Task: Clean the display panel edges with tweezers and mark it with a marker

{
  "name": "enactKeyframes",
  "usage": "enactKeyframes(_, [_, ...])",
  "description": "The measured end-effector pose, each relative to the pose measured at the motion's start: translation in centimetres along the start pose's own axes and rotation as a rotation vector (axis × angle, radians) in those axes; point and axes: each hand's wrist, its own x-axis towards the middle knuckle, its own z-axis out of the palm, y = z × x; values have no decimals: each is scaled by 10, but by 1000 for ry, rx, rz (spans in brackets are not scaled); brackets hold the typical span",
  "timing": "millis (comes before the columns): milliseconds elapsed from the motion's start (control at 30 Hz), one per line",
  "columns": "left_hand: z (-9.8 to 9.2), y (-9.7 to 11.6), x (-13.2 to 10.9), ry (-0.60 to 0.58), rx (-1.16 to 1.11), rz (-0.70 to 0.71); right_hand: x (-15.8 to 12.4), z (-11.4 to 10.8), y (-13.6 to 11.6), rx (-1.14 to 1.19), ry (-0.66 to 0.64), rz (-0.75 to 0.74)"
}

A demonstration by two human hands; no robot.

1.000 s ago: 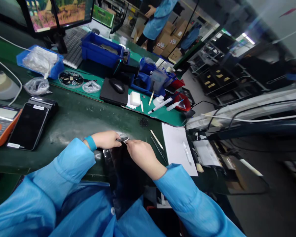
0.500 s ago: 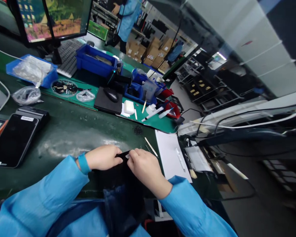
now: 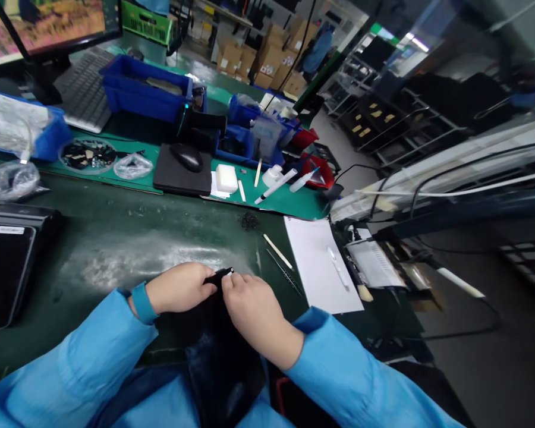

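Note:
At the near edge of the workbench, both my hands are on a dark, flat black item (image 3: 218,276); its exact kind cannot be made out. My left hand (image 3: 181,289), with a teal band at the wrist, pinches its left side between thumb and fingers. The fingers of my right hand (image 3: 256,312) are closed at its upper right corner, where a bit of white shows beside the fingertips. The lower part of the item blends into the dark area over my lap. To the right of my right hand lie dark tweezers (image 3: 284,272) and a thin wooden stick (image 3: 277,252).
A white sheet (image 3: 310,255) bearing a pen (image 3: 337,267) lies on the right. Beyond my hands is a pile of tiny black parts (image 3: 249,221). A mouse (image 3: 186,157), blue bins (image 3: 147,89) and a keyboard (image 3: 84,89) line the back. A black device (image 3: 6,273) sits left.
The view has shifted, so the bench items sit differently in it. The black item has tilted, showing a narrow edge between my hands. Both hands keep their hold.

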Motion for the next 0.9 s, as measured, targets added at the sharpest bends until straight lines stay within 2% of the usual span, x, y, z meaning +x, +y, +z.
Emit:
enactKeyframes(200, [-6,3,-5,18,25,-3,7,-5,8,37,22,3])
enactKeyframes(433, [-9,0,-7,14,-4,-14,-8,-5,20,82,113,42])
enactKeyframes(667, [-8,-1,-7,19,21,-6,-1,-14,7,57,-99,3])
enactKeyframes(900, [-3,2,-7,14,105,-6,6,-9,-1,73,-76,115])
